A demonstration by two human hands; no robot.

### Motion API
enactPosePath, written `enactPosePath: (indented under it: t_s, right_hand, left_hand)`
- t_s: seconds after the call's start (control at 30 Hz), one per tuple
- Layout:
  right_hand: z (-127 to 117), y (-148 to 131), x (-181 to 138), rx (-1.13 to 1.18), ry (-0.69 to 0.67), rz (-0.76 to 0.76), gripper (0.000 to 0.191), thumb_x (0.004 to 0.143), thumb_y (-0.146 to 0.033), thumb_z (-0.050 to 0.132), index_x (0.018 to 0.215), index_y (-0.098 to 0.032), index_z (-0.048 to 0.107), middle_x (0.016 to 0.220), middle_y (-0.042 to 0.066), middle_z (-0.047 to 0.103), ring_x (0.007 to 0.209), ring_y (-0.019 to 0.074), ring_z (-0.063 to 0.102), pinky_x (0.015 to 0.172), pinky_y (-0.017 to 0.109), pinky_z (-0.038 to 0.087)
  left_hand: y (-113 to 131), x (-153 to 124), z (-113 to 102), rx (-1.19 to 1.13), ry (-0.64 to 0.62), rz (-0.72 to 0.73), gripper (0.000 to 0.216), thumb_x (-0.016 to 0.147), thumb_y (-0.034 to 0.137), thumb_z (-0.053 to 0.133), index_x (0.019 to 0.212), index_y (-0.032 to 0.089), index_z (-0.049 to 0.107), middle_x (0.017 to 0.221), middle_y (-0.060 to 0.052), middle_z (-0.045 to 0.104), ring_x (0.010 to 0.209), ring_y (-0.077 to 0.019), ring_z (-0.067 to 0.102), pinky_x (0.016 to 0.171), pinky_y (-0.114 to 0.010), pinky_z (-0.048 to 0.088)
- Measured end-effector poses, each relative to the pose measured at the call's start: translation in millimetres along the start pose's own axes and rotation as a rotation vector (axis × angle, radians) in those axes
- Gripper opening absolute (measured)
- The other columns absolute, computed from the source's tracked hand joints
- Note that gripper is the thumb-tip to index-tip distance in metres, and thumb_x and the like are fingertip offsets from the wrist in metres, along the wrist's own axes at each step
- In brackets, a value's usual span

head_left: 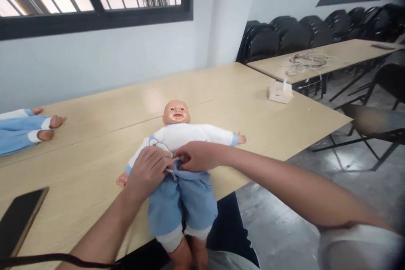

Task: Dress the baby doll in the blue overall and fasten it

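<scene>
A baby doll (pixel 176 112) lies on its back at the table's front edge, its feet hanging toward me. It wears a white top (pixel 202 134) with blue cuffs and blue trousers (pixel 196 192) with white hems. My left hand (pixel 152 166) is closed at the left of the trouser waist, fingers bent on the cloth. At the middle of the waistband, my right hand (pixel 196 155) pinches the blue cloth with thumb and fingers. A pale drawstring shows between the hands. The fingertips are partly hidden.
A black phone (pixel 22 219) lies at the left. Behind it, a second doll (pixel 28 128) is partly in view. A white tissue box (pixel 280 92) stands at the right. Tangled cables (pixel 306 64) lie on the farther table, with stacked black chairs (pixel 262 42) behind.
</scene>
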State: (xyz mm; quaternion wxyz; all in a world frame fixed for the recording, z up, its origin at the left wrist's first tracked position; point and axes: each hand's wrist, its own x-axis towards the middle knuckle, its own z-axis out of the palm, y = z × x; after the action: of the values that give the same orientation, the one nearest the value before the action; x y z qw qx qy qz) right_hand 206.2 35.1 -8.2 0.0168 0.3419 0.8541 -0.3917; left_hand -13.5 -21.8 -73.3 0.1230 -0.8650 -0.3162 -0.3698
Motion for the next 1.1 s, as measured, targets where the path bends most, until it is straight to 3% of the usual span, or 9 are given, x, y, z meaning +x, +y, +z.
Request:
enactPosePath:
  t_s: [0.1,0.2,0.3,0.4,0.53,0.63,0.8,0.97,1.1]
  right_hand:
    - [-3,1,10,0.028,-0.051,-0.030,0.021,0.088,-0.038,0.066,0.082,-0.018,0.064,0.074,-0.001,0.062,0.068,0.0129,0.050,0.061,0.027,0.032]
    - [1,5,7,0.097,-0.003,0.008,0.029,0.088,-0.045,0.066,0.077,-0.018,0.059,0.071,-0.003,0.055,0.067,0.0118,0.045,0.059,0.027,0.030]
    - [11,7,1,0.196,0.078,0.040,0.021,0.090,-0.036,0.063,0.080,-0.018,0.062,0.069,-0.004,0.053,0.065,0.0113,0.044,0.059,0.026,0.030]
    - [21,10,-1,0.362,0.135,0.015,0.019,0.094,-0.032,0.058,0.087,-0.017,0.067,0.076,-0.001,0.061,0.068,0.0121,0.048,0.061,0.026,0.033]
    - [24,16,-4,0.519,0.137,0.028,0.025,0.096,-0.037,0.060,0.102,-0.015,0.072,0.087,0.003,0.068,0.074,0.0143,0.054,0.063,0.026,0.038]
    - [17,15,-10,0.564,0.056,0.036,0.024,0.093,-0.036,0.065,0.106,-0.017,0.073,0.092,0.003,0.069,0.077,0.0143,0.055,0.065,0.025,0.040]
    - [14,13,-14,0.659,-0.021,0.149,0.024,0.093,-0.036,0.061,0.105,-0.018,0.072,0.062,-0.006,0.044,0.052,0.0089,0.035,0.047,0.023,0.027]
    - [29,16,-10,0.561,0.164,0.099,0.030,0.094,-0.040,0.057,0.086,-0.016,0.072,0.061,-0.006,0.044,0.053,0.0082,0.031,0.049,0.024,0.022]
    - [38,11,-8,0.316,0.466,0.108,0.024,0.088,-0.028,0.057,0.067,-0.017,0.060,0.060,-0.005,0.044,0.058,0.0094,0.035,0.054,0.027,0.023]
  left_hand:
    - [-2,-3,1,-0.001,0.063,-0.022,0.022,0.089,0.000,0.058,0.085,0.022,0.056,0.088,-0.003,0.070,0.086,-0.0199,0.061,0.084,-0.037,0.049]
    - [-3,-5,2,-0.023,0.073,-0.070,0.021,0.088,0.002,0.060,0.091,0.023,0.057,0.093,-0.003,0.070,0.090,-0.0203,0.063,0.087,-0.038,0.051]
    - [-5,-7,5,-0.080,0.025,-0.191,0.036,0.087,0.010,0.062,0.120,0.022,0.056,0.120,-0.010,0.068,0.115,-0.0259,0.063,0.101,-0.045,0.051]
    - [-11,-11,9,-0.126,-0.086,-0.318,0.060,0.089,0.020,0.064,0.145,0.019,0.041,0.142,-0.016,0.058,0.137,-0.0320,0.052,0.114,-0.053,0.045]
    - [-21,-14,15,-0.156,-0.156,-0.334,0.031,0.096,0.018,0.052,0.127,0.023,0.054,0.122,-0.008,0.069,0.128,-0.0283,0.058,0.119,-0.056,0.040]
    - [-23,-14,18,-0.229,-0.139,-0.315,0.022,0.097,0.012,0.044,0.111,0.023,0.057,0.107,-0.004,0.069,0.114,-0.0227,0.062,0.123,-0.055,0.035]
    - [-20,-12,18,-0.321,-0.023,-0.367,0.020,0.102,0.017,0.040,0.112,0.023,0.056,0.112,-0.006,0.066,0.116,-0.0216,0.059,0.118,-0.050,0.040]
    - [-20,-14,17,-0.361,0.031,-0.422,0.021,0.105,0.024,0.039,0.114,0.023,0.058,0.117,-0.008,0.065,0.115,-0.0223,0.059,0.109,-0.046,0.046]
    - [-19,-13,18,-0.315,0.036,-0.427,0.021,0.104,0.023,0.039,0.112,0.023,0.059,0.114,-0.007,0.066,0.116,-0.0229,0.059,0.110,-0.047,0.045]
